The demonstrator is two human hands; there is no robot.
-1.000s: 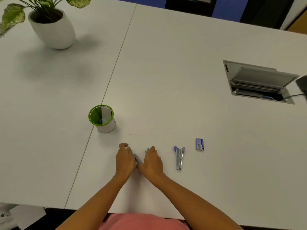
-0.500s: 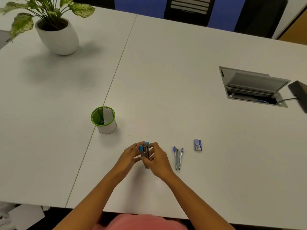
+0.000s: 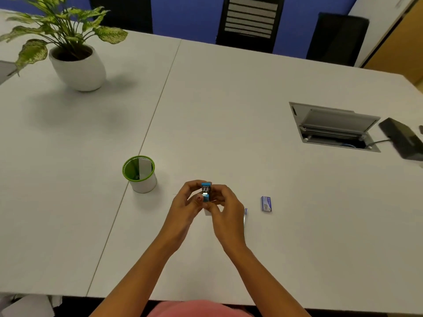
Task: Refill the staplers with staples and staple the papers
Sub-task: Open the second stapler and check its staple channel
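The fingers (image 3: 191,186) of the left hand (image 3: 183,209) and the fingers (image 3: 221,191) of the right hand (image 3: 227,213) are curling round a small blue stapler (image 3: 206,192), gripping it from both sides. The two hands are holding it just above the white surface (image 3: 229,106), with its blue end pointing away from the person. A second stapler (image 3: 245,215) is lying on the surface just beside the right hand, mostly hidden behind it. A little further right, a small blue staple box (image 3: 266,204) is lying flat. To the left of the hands, a green-rimmed cup (image 3: 140,176) is standing upright. A potted plant (image 3: 77,65) is sitting at the far left, and an open cable hatch (image 3: 334,128) is showing at the far right.
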